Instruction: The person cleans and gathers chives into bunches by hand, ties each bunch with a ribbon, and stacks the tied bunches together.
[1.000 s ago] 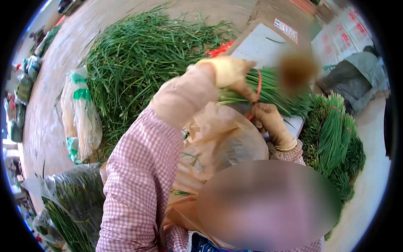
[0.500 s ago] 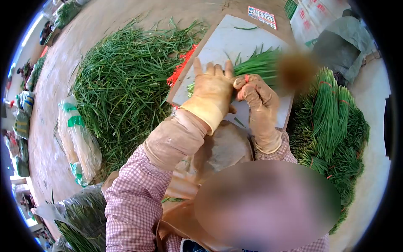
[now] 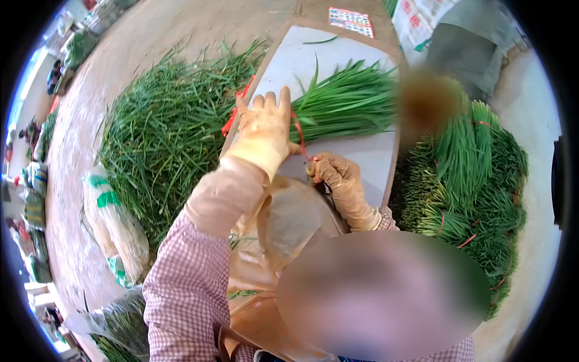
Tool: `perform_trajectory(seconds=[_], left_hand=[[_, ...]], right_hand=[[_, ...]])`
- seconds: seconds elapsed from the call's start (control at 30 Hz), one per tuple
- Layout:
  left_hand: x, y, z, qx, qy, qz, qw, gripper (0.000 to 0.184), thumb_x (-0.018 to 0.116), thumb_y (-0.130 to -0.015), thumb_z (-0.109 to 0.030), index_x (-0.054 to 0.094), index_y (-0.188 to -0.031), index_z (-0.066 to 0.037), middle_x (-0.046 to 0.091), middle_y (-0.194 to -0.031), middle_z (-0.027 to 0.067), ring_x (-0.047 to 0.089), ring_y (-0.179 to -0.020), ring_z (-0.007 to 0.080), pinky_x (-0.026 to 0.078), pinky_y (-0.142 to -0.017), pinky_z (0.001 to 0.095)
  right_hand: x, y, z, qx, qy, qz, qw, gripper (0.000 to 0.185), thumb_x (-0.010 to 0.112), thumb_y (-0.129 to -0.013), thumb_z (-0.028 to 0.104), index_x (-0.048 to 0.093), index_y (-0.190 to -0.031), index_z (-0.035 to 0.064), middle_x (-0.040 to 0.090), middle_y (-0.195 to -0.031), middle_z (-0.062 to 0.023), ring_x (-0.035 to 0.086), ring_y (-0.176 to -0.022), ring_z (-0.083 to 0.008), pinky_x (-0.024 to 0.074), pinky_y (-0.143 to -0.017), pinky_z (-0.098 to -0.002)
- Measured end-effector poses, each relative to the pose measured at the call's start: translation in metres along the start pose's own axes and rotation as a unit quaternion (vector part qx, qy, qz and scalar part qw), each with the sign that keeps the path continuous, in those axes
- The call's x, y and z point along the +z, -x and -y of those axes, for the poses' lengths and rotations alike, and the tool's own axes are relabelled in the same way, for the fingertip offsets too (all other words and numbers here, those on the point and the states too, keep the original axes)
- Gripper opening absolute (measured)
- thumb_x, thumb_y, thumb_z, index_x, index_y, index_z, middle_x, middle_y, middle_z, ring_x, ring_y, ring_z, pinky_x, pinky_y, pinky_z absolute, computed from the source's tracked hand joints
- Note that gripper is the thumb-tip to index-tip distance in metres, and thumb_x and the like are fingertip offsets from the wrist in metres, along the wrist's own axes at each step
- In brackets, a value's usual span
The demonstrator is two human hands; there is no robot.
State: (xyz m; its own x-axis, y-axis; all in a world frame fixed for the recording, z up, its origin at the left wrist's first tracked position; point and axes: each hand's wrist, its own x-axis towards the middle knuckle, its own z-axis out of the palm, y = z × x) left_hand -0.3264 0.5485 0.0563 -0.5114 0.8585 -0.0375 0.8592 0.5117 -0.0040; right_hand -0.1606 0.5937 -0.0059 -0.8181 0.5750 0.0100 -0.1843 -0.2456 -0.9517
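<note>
A bundle of green chives (image 3: pixel 347 99) lies across the white board (image 3: pixel 371 154), its leaves pointing right. My gloved left hand (image 3: pixel 262 130) rests flat over its stalk end, fingers stretched and spread, thumb on the near side. The stalk ends are hidden under this hand. A red tie (image 3: pixel 300 134) runs from the bundle beside my left thumb down to my gloved right hand (image 3: pixel 336 175). My right fingers are pinched on its end, holding it taut, off the bundle toward my body.
A large heap of loose green leaves (image 3: pixel 163 139) lies left of the board. Tied chive bundles (image 3: pixel 470 163) are stacked at the right. Clear plastic bags (image 3: pixel 114 223) lie on the floor at left, and a printed sheet (image 3: pixel 351 22) is beyond the board.
My right hand has moved away from the bundle toward my body, drawing the red tie out long. My left hand has stayed on the stalks. The whole view has shifted slightly.
</note>
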Motion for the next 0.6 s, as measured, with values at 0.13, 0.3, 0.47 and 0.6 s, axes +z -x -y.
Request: perform_trajectory(seconds=[0.13, 0.3, 0.47, 0.6], left_hand=[[0.012, 0.010, -0.021, 0.051, -0.136, -0.138, 0.980, 0.099, 0.077, -0.059, -0.039, 0.032, -0.139, -0.002, 0.046, -0.133, 0.0140, 0.040, -0.127, 0.0327, 0.022, -0.106, 0.0591], [0.035, -0.007, -0.014, 0.016, -0.081, -0.121, 0.989, 0.098, 0.077, -0.063, -0.036, 0.029, -0.141, -0.003, 0.047, -0.133, 0.0146, 0.044, -0.126, 0.0267, 0.023, -0.105, 0.0586], [0.005, -0.006, -0.017, -0.026, 0.014, 0.046, 0.999, 0.099, 0.081, -0.063, -0.043, 0.031, -0.137, 0.001, 0.061, -0.110, 0.0163, 0.059, -0.107, 0.0293, 0.030, -0.104, 0.0518], [0.004, -0.005, -0.018, -0.025, 0.019, 0.071, 0.997, 0.099, 0.082, -0.060, -0.044, 0.033, -0.135, 0.000, 0.062, -0.108, 0.0168, 0.059, -0.106, 0.0300, 0.031, -0.103, 0.0484]], right_hand=[[0.030, -0.020, 0.053, -0.017, -0.083, -0.021, 0.996, 0.029, 0.054, -0.095, 0.022, 0.053, -0.073, 0.0027, 0.055, -0.075, -0.0041, 0.048, -0.062, -0.0112, 0.0376, -0.056, -0.0233], [0.042, -0.016, 0.049, -0.015, -0.091, 0.001, 0.996, 0.031, 0.053, -0.096, 0.021, 0.050, -0.070, 0.0044, 0.050, -0.066, -0.0007, 0.043, -0.058, -0.0082, 0.0347, -0.052, -0.0215], [-0.004, 0.013, 0.017, 0.029, -0.033, 0.028, 0.999, 0.025, 0.055, -0.094, 0.019, 0.052, -0.075, 0.0032, 0.047, -0.069, 0.0010, 0.041, -0.062, -0.0084, 0.0354, -0.058, -0.0222], [-0.023, 0.028, -0.014, 0.017, 0.104, 0.039, 0.994, 0.018, 0.057, -0.092, 0.016, 0.055, -0.081, 0.0016, 0.050, -0.075, -0.0002, 0.045, -0.071, -0.0108, 0.0388, -0.064, -0.0246]])
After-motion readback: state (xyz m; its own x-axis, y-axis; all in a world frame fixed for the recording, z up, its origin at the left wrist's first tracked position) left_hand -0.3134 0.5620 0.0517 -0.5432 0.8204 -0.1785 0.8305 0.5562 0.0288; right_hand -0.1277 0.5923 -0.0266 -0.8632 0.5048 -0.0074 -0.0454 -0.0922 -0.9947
